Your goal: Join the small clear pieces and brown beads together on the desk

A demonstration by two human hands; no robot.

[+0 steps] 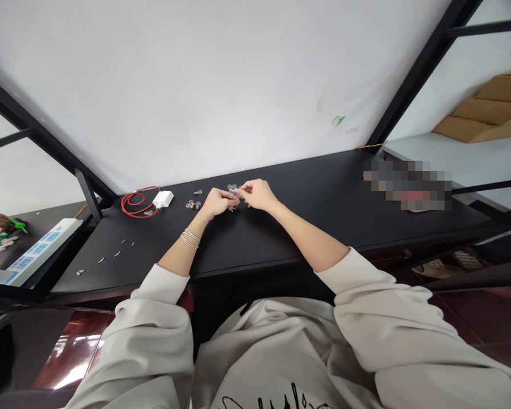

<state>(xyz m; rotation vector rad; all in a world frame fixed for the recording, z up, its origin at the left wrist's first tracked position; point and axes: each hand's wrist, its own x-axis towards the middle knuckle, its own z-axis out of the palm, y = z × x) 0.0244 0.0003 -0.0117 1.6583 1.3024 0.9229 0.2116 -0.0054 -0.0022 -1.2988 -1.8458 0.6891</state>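
Both hands are close together over the black table (247, 241), near its middle. My left hand (219, 203), with silver bracelets on the wrist, has its thumb and fingers pinched together. My right hand (258, 195) is also pinched, its fingertips almost meeting those of the left. What lies between the fingertips is too small to make out. A cluster of small clear pieces (232, 187) sits just behind and under the fingers. Left of my left hand are several clear pieces with brownish parts (193, 204) and a single clear piece (198, 192).
A white charger (163, 199) with a coiled red cable (130, 211) lies at the left back. Several tiny bits (101, 260) are scattered at the front left. A power strip (42, 250) stands beyond the left edge. A pixelated object (409, 184) is at the right.
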